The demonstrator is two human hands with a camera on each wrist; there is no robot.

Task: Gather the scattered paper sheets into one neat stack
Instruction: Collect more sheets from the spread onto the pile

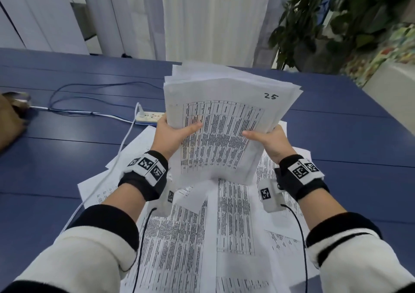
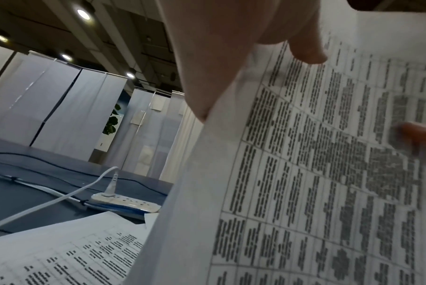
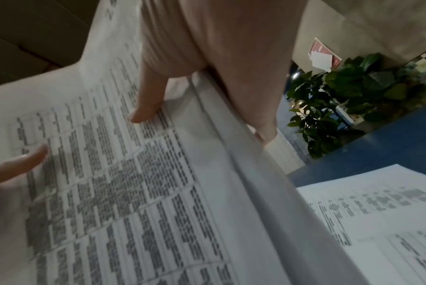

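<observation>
A thick bundle of printed sheets (image 1: 224,117), its top page marked "25", is lifted off the blue table (image 1: 67,158) and tilted toward me. My left hand (image 1: 173,133) grips its left edge, thumb on the printed face. My right hand (image 1: 267,138) grips its right edge the same way. The sheets' far edges are fanned and uneven. In the wrist views, the bundle (image 2: 304,173) (image 3: 133,183) fills the frame with my thumbs pressed on it. More sheets (image 1: 202,236) lie spread on the table under my forearms.
A white power strip (image 1: 150,116) with a plugged white cable and blue wires lies left of the bundle. A brown object (image 1: 11,122) sits at the table's far left. A leafy plant (image 1: 325,23) stands beyond the back right corner, white curtains behind.
</observation>
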